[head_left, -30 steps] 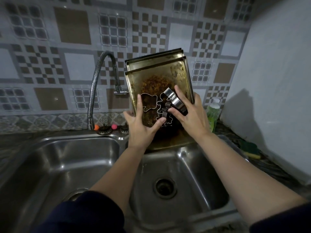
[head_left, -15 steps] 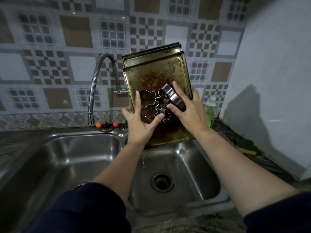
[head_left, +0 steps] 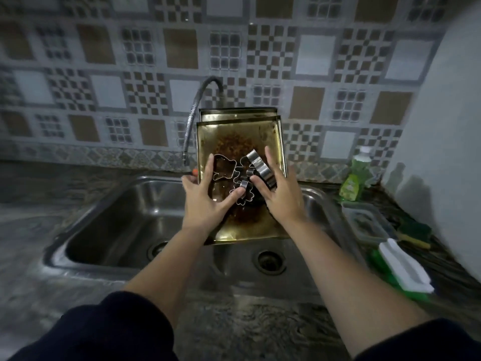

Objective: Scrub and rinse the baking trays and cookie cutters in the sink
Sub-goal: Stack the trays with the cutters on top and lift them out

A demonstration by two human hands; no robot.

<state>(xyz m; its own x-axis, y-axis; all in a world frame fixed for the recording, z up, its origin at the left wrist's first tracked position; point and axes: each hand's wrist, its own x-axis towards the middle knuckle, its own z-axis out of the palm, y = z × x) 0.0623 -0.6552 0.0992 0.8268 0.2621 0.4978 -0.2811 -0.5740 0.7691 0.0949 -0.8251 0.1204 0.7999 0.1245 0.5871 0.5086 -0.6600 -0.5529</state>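
1. overhead, two stacked trays (head_left: 238,131) were held tilted above the sink (head_left: 109,214), their top edges leaning toward the tiled wall (head_left: 104,74), their bottom edge over the right basin (head_left: 307,251).
2. the front tray carried a dark burnt patch in its middle; only the top rim of the rear tray showed behind it.
3. the left hand (head_left: 205,201) clasped the trays' left edge, fingers behind it, forefinger straight up the face and thumb pressing a flower-shaped cutter (head_left: 243,195) against the tray.
4. the right hand (head_left: 282,198) held the right edge, with its thumb and forefinger pinning a wavy cutter (head_left: 260,166) to the tray face.
5. another cutter (head_left: 223,168), a thin outline, lay flat on the tray between the two hands, touching the left forefinger.
6. the tap (head_left: 194,118), a flexible hose, arched up behind the trays' left corner, its spout end hidden by them.
7. the left basin (head_left: 125,230) lay beneath the left forearm; each basin showed a drain.
8. on the counter (head_left: 260,319) to the right stood a green soap bottle (head_left: 355,175) near the wall.
9. nearer the camera lay a clear lidded box (head_left: 364,222), a green sponge (head_left: 413,233) and a white brush (head_left: 402,269), all blurred.
10. dark sleeves (head_left: 109,332) covered both arms at the lower edge.
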